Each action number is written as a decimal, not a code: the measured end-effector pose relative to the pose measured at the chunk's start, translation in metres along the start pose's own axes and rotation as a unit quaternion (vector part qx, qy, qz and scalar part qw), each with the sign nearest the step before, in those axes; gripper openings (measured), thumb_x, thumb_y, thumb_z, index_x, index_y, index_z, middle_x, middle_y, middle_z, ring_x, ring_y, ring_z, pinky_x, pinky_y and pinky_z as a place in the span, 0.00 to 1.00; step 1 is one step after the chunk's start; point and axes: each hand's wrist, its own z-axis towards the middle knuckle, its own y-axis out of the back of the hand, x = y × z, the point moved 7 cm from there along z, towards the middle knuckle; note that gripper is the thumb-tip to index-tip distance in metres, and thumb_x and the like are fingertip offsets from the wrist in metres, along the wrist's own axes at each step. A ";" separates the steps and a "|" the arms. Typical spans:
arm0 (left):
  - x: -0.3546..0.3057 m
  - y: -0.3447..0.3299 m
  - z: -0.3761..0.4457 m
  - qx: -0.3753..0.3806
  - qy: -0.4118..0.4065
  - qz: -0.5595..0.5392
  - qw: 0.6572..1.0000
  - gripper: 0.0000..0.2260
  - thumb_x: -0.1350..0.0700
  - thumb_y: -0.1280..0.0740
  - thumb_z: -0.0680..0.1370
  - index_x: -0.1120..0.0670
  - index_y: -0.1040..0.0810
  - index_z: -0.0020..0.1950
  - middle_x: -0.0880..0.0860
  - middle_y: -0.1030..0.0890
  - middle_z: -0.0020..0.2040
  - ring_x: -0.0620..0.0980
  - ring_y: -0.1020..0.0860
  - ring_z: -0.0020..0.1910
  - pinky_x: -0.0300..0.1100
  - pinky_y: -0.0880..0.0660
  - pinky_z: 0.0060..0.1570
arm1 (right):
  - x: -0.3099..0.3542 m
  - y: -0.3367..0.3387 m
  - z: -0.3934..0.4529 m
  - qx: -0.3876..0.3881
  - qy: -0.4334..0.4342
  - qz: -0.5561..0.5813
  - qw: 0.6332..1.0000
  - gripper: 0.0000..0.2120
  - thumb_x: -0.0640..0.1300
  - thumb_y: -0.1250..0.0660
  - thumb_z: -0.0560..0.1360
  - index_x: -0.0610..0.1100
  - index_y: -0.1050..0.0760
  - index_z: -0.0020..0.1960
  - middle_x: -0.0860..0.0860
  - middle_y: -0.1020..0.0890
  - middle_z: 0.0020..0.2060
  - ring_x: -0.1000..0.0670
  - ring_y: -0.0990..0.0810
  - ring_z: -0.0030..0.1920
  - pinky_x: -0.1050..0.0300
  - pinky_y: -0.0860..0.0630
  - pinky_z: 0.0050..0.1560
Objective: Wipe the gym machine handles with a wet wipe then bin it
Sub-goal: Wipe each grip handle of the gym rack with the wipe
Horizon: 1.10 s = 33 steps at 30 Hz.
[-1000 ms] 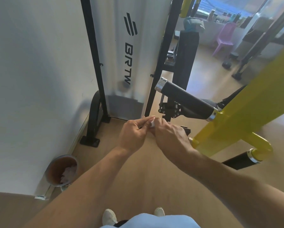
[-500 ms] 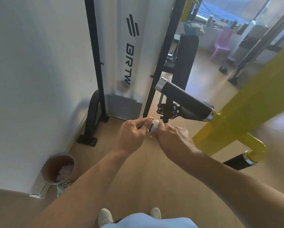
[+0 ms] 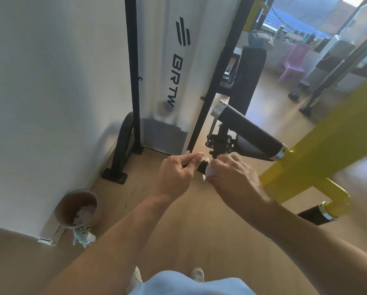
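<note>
My left hand (image 3: 177, 173) and my right hand (image 3: 231, 177) meet in mid-air below the machine's upper handle (image 3: 248, 133), a black grip with chrome end caps on a yellow arm (image 3: 327, 135). The left fingers pinch a small dark packet (image 3: 201, 166). The right fingers are closed on a white wet wipe (image 3: 209, 172) at the packet's end. Neither hand touches the handle. A second black handle (image 3: 314, 215) sticks out lower right under a yellow bend. A brown round bin (image 3: 78, 207) with crumpled wipes inside stands on the floor by the wall, lower left.
A white wall (image 3: 50, 92) runs along the left. The machine's white weight-stack cover (image 3: 178, 71) and black frame posts (image 3: 132, 71) stand ahead. A crumpled scrap (image 3: 83, 237) lies on the floor beside the bin. A purple chair (image 3: 293, 60) sits far back right.
My hands have drawn slightly apart, so the dark packet and more of the white wipe now show between them. The view has shifted a little; the handles stay put.
</note>
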 end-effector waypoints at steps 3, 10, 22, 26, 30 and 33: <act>0.000 -0.001 -0.003 -0.007 -0.008 0.009 1.000 0.11 0.48 0.31 0.79 0.48 0.15 0.58 0.46 0.14 0.55 0.39 0.18 0.55 0.36 0.19 0.53 | 0.011 0.001 0.009 -0.012 0.014 0.021 1.000 0.06 0.49 0.34 0.79 0.53 0.18 0.49 0.53 0.17 0.40 0.52 0.19 0.42 0.62 0.27 0.42; -0.001 -0.008 -0.009 0.003 0.007 0.002 1.000 0.14 0.40 0.33 0.77 0.44 0.15 0.58 0.48 0.15 0.59 0.37 0.21 0.61 0.44 0.20 0.57 | -0.026 0.009 -0.012 0.119 -0.095 -0.094 0.984 0.06 0.43 0.33 0.77 0.49 0.18 0.50 0.54 0.32 0.28 0.55 0.34 0.25 0.63 0.41 0.25; -0.006 -0.006 -0.009 0.018 0.007 -0.001 1.000 0.12 0.45 0.32 0.79 0.47 0.15 0.58 0.51 0.16 0.61 0.44 0.18 0.58 0.48 0.19 0.55 | -0.010 0.012 -0.026 0.123 -0.030 -0.180 0.975 0.12 0.42 0.42 0.82 0.43 0.25 0.63 0.50 0.20 0.44 0.49 0.19 0.39 0.60 0.35 0.31; -0.006 -0.005 -0.004 0.026 0.003 0.035 0.999 0.11 0.45 0.33 0.79 0.45 0.15 0.59 0.49 0.16 0.60 0.43 0.17 0.57 0.43 0.18 0.52 | 0.017 0.004 0.001 0.047 0.005 -0.152 0.987 0.08 0.44 0.29 0.75 0.42 0.19 0.51 0.51 0.16 0.33 0.49 0.16 0.29 0.59 0.26 0.27; -0.005 -0.003 0.001 0.020 0.001 0.054 0.998 0.12 0.43 0.33 0.79 0.44 0.16 0.58 0.51 0.17 0.62 0.42 0.17 0.53 0.47 0.17 0.49 | -0.004 0.002 -0.013 0.125 -0.044 -0.154 0.979 0.12 0.43 0.43 0.83 0.42 0.26 0.63 0.51 0.16 0.43 0.49 0.18 0.37 0.57 0.31 0.34; -0.006 -0.007 0.002 0.026 0.003 0.045 0.999 0.13 0.43 0.33 0.79 0.45 0.16 0.59 0.52 0.18 0.64 0.50 0.16 0.48 0.41 0.17 0.40 | -0.013 0.006 -0.024 0.109 -0.007 -0.257 0.960 0.11 0.42 0.38 0.81 0.38 0.23 0.59 0.47 0.17 0.44 0.46 0.16 0.40 0.56 0.29 0.38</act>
